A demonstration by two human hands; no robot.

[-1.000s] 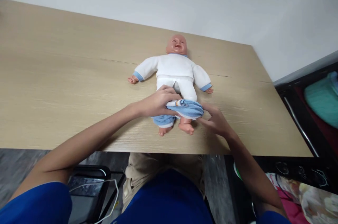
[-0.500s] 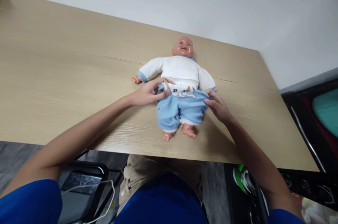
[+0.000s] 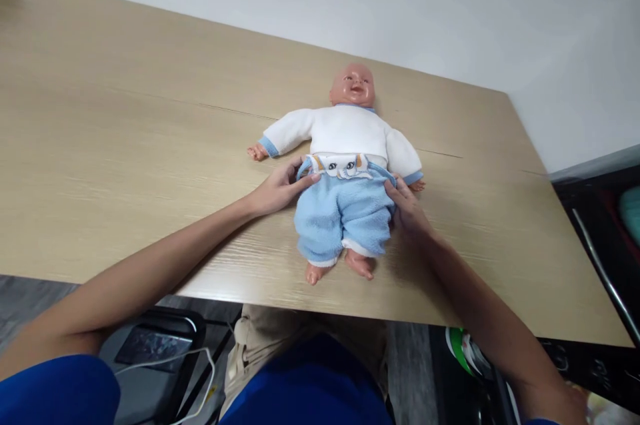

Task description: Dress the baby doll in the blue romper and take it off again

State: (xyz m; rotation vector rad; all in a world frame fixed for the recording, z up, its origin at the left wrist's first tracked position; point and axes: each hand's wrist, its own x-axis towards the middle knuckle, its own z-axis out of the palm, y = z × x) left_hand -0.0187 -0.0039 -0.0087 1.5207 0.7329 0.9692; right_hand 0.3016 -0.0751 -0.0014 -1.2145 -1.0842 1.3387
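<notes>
Pale wood makes up the table (image 3: 150, 145), which stretches from the left edge across most of the view, with a white wall (image 3: 425, 11) behind it. Below its near edge at the left, grey floor (image 3: 30, 288) shows, then a dark chair (image 3: 140, 401) with a flat dark slab (image 3: 155, 347) on it and a white cable (image 3: 213, 358) looping past. The left hand (image 3: 280, 189) pinches the waistband of small blue trousers (image 3: 320, 211) at one side, thumb in front and fingers behind. These trousers are on a doll (image 3: 350, 131), which lies face up on the table near the middle, head toward the wall, arms spread and bare feet poking from the leg openings toward the person. An animal face with two eyes decorates the waistband, just below the doll's white top. The right hand (image 3: 407, 208) grips the other side of the trousers, thumb on the front, its other fingers partly hidden. Beyond that forearm, under the table's near edge, sits a green and white round thing (image 3: 459, 350), and at the far right edge a teal thing (image 3: 631, 211) is cut off
</notes>
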